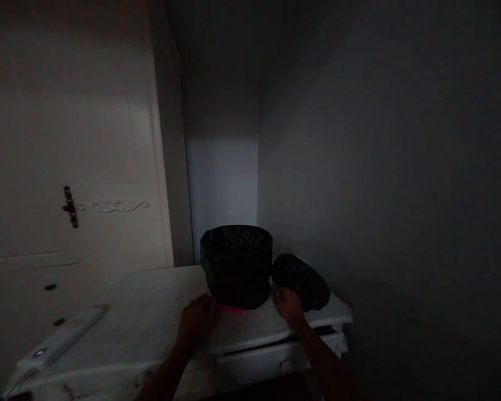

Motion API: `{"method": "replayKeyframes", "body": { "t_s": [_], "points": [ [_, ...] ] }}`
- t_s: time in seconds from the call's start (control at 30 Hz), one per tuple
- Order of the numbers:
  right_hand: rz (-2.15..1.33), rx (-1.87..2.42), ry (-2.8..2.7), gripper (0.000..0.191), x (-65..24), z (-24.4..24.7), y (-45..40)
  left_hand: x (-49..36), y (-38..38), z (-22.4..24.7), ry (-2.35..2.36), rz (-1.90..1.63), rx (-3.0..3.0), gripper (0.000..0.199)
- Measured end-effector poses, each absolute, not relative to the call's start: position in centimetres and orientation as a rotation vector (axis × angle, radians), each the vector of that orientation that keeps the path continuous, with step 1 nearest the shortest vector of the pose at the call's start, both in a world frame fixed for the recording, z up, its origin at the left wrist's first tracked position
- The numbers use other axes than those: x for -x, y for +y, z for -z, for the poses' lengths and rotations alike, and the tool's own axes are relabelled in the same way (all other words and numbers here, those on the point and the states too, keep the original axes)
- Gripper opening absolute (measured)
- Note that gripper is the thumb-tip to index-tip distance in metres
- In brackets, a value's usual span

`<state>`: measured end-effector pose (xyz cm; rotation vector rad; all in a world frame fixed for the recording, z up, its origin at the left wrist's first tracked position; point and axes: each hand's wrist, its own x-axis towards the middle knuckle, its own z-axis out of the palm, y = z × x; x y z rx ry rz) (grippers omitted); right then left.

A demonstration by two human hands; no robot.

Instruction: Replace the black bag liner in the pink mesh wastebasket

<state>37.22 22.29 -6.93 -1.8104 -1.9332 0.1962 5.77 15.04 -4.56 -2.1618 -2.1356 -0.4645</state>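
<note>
We see a bin (239, 273) in wrinkled black plastic upright on the white dresser (150, 317), left of a black bundle (304, 283). Our left hand (198, 318) is at the pink material (232, 308), our right hand (288, 303) at the bundle's near-left edge; we cannot tell either's opening or grip.

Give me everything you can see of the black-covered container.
The black-covered container is rounded and wide-mouthed, standing upright on the white dresser top. Its covering looks like thin, glossy plastic, wrinkled inside the open mouth; the bottom inside is too dark to see. A pink strip shows at its base. The left hand is by its lower left, the right hand by its lower right; I can't confirm contact.
</note>
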Motion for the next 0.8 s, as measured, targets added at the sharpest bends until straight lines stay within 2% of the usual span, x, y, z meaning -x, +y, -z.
{"method": "replayKeyframes", "body": {
  "t_s": [0.8],
  "points": [
    [-0.21, 1.807, -1.902, 0.044, -37.5, 8.1, 23.2, -5.7, 15.3, 4.7, -2.115, 0.5, 2.177, 0.041]
  ]
}}
